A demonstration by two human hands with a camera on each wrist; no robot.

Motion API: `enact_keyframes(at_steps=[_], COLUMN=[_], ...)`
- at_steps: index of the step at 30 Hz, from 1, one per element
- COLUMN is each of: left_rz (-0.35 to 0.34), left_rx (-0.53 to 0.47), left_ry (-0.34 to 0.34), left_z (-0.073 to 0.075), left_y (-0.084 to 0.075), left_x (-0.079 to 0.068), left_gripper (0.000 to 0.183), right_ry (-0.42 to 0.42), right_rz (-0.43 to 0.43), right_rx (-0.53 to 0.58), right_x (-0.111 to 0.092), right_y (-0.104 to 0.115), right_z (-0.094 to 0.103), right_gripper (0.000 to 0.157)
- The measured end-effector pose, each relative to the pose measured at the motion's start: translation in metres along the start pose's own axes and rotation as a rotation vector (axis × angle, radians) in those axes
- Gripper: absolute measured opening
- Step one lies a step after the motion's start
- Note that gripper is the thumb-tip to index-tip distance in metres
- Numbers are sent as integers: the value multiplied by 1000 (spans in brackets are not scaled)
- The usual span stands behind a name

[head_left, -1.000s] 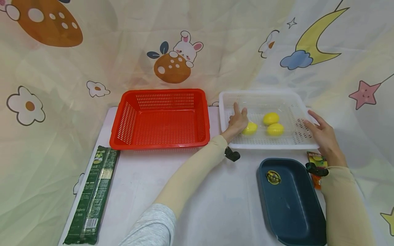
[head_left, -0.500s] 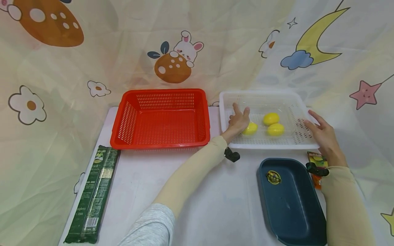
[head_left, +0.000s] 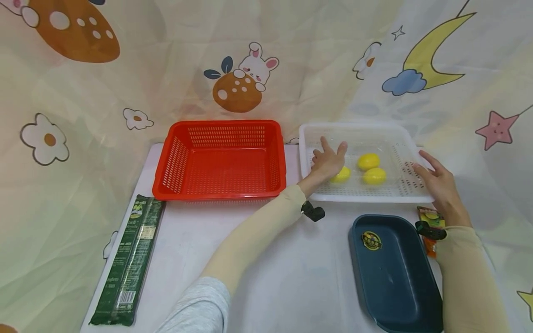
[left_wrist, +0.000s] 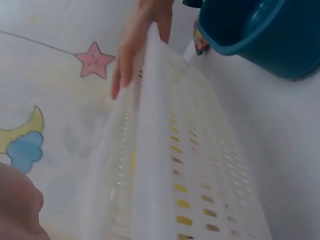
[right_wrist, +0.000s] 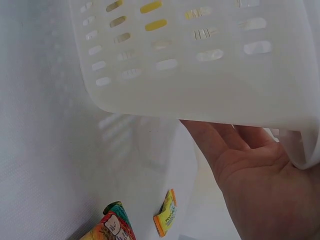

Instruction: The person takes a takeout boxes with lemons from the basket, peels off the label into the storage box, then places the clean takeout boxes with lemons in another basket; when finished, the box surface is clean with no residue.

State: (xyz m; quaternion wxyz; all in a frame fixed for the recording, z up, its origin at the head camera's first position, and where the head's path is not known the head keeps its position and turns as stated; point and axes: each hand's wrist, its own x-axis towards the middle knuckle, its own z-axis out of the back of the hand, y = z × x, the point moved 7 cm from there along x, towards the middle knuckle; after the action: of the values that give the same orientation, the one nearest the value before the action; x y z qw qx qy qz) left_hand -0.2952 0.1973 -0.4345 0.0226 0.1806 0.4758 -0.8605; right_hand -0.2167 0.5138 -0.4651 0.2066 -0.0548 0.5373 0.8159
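Note:
In the head view a white slotted basket (head_left: 366,198) stands at the back right. Two yellow lemons (head_left: 374,176) lie together inside it; a third lemon (head_left: 342,175) is partly hidden by my left hand (head_left: 328,163). That hand reaches in over the basket's left part, thumb and index finger spread apart and straight. A clear plastic sheen shows around the lemons. My right hand (head_left: 442,187) holds the basket's right end, thumb at the rim and fingers along the outer wall. In the right wrist view its palm (right_wrist: 265,175) lies against the basket's end.
A red basket (head_left: 218,198) stands at back left with nothing inside. The dark blue basin (head_left: 391,273) is at front right, beside small colourful packets (head_left: 430,217). A long green packet (head_left: 129,263) lies along the left edge. A printed cloth hangs behind.
My left hand has shifted slightly right over the basket, and the nearby lemon sits a little further right. The right hand keeps its place at the basket's end. The head view has shifted slightly.

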Motion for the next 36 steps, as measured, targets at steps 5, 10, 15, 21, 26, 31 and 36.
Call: enact_keyframes(at_steps=[5,10,15,21,26,31,36], left_rz=[-110,-330,-514,-535,-454,-395,-370], left_rx=[-6,-30,-55,9,84,233,318], left_ry=[12,22,-39,-199,-278,-379,-466], left_z=[16,47,92,151,193,230,255], left_y=[-7,-12,2,39,78,112,139], left_x=[-18,-50,-82,-104,-116,-124,-126], left_gripper=[82,83,83,79,79,81,80], right_ry=[1,-17,-2,2,-19,-40,-67], right_rz=[4,17,-3,-11,-15,-10,19], right_rx=[-5,-15,-8,-23,-43,-51,-59], right_x=[2,2,4,5,7,9,8], right_y=[-1,-1,-3,-5,-8,-10,-9], right_z=[0,3,3,5,7,11,16], right_gripper=[66,66,67,67,67,68,67])
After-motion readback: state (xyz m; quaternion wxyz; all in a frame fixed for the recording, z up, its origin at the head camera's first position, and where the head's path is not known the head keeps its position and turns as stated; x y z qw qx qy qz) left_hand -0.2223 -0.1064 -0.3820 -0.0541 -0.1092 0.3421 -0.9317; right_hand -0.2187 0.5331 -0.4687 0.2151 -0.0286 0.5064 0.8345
